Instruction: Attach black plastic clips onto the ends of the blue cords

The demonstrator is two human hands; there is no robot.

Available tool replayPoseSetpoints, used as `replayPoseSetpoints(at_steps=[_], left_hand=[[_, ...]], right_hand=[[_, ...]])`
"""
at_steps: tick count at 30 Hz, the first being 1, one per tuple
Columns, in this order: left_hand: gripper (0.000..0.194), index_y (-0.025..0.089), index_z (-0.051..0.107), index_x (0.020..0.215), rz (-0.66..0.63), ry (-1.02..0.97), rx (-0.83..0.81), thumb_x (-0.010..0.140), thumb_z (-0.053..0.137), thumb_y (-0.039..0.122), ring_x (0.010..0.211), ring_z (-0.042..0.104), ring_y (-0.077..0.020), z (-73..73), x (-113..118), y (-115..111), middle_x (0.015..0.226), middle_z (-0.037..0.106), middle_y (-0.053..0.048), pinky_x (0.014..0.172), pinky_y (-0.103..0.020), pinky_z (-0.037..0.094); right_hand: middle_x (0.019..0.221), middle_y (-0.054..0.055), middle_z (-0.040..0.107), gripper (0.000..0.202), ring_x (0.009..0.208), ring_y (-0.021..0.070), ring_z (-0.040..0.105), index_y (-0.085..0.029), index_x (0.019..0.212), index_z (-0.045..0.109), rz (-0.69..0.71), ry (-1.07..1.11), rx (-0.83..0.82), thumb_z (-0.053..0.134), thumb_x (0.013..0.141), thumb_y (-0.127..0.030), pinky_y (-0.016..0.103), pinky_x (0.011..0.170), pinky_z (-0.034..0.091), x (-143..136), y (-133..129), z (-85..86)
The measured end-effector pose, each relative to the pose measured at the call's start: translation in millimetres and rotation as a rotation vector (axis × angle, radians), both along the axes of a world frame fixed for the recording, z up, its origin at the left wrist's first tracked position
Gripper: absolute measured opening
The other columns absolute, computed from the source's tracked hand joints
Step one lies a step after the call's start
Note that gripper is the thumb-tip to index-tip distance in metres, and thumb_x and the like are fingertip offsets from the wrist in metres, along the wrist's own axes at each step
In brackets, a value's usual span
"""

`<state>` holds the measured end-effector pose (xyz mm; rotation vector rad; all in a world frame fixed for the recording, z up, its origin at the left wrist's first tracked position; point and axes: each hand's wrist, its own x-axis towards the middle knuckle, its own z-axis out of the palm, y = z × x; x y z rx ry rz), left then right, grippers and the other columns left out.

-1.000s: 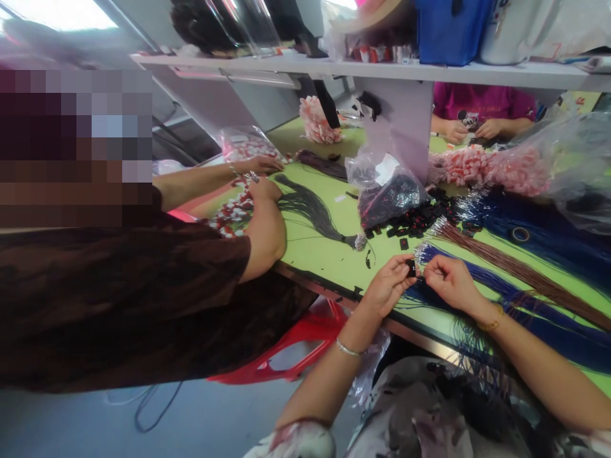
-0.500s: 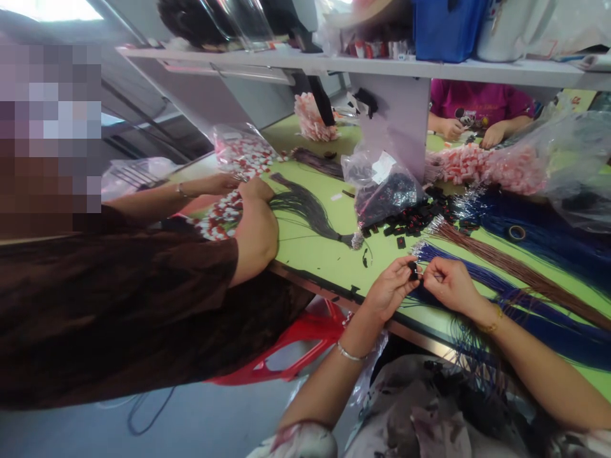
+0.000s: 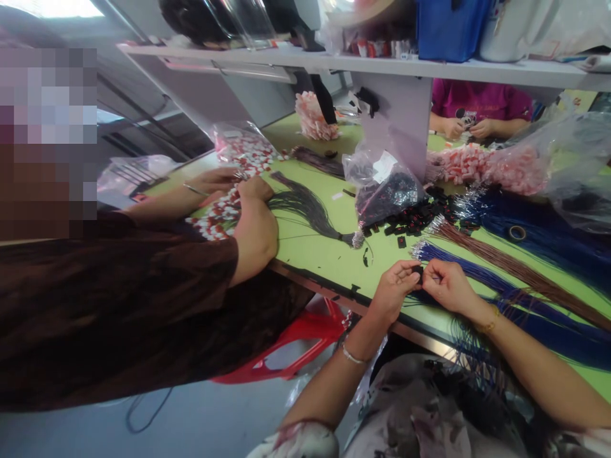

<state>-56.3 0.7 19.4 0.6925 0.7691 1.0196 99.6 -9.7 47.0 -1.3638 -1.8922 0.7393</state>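
Between the thumb and fingers of my left hand (image 3: 394,289) is a small black connector housing (image 3: 418,274). My right hand (image 3: 451,286) is closed in a pinch right beside it, on a thin wire that its fingers mostly cover. Both hands are over the front edge of the green table (image 3: 305,251). Just behind them lies a bundle of blue wires (image 3: 470,272) with silvery terminals at the tips. Farther back are a bundle of brown wires (image 3: 506,259) and a heap of loose black housings (image 3: 415,221).
A clear bag (image 3: 384,187) of black parts stands behind the heap. Left of it lies a dark grey wire bundle (image 3: 310,210). A co-worker's arm (image 3: 258,235) reaches over the left side among red-and-white connectors (image 3: 219,219). A shelf (image 3: 334,62) spans above; a red stool (image 3: 296,343) is below.
My hands have drawn closer together, and the bright bit of wire seen between them is now covered. The black housing has shifted slightly right. The co-worker's far hand has moved a little.
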Motion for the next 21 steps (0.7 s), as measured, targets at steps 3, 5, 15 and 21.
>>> replayPoseSetpoints(at_steps=[3, 5, 15, 21], left_hand=[[0.037, 0.014, 0.066, 0.092, 0.045, 0.030, -0.018, 0.060, 0.080, 0.027, 0.065, 0.056, -0.0086, -1.2, 2, -2, 0.073, 0.060, 0.000, 0.067, -0.024, 0.050], [0.038, 0.014, 0.066, 0.092, 0.054, 0.029, -0.035, 0.060, 0.080, 0.028, 0.064, 0.056, -0.0081, -3.0, 3, -3, 0.071, 0.059, 0.001, 0.068, -0.024, 0.050], [0.038, 0.013, 0.065, 0.091, 0.061, 0.091, -0.029, 0.060, 0.080, 0.029, 0.069, 0.060, -0.0118, -8.8, 1, -5, 0.077, 0.065, -0.004, 0.068, -0.025, 0.050], [0.036, 0.014, 0.064, 0.093, 0.021, 0.069, -0.017, 0.063, 0.078, 0.030, 0.073, 0.062, -0.0126, -7.7, 0, 1, 0.080, 0.066, -0.005, 0.070, -0.025, 0.050]], right_hand=[[0.056, -0.004, 0.049, 0.016, 0.051, 0.0079, 0.037, -0.017, 0.064, 0.050, 0.067, 0.006, -0.023, 0.048, 0.080, -0.020, 0.020, 0.050, 0.028, 3, 2, -4.7], [0.058, -0.003, 0.050, 0.016, 0.052, 0.0081, 0.038, -0.017, 0.065, 0.050, 0.106, -0.009, -0.020, 0.047, 0.080, -0.020, 0.020, 0.051, 0.028, 3, 2, -6.6], [0.064, -0.001, 0.059, 0.018, 0.056, 0.0095, 0.048, -0.017, 0.071, 0.058, 0.127, -0.119, -0.031, 0.046, 0.083, -0.024, 0.019, 0.054, 0.032, 14, 20, -7.2], [0.074, 0.001, 0.066, 0.012, 0.062, 0.0123, 0.053, -0.019, 0.077, 0.064, -0.194, -0.440, -0.117, 0.055, 0.078, -0.026, 0.021, 0.057, 0.033, 46, 83, -17.2]])
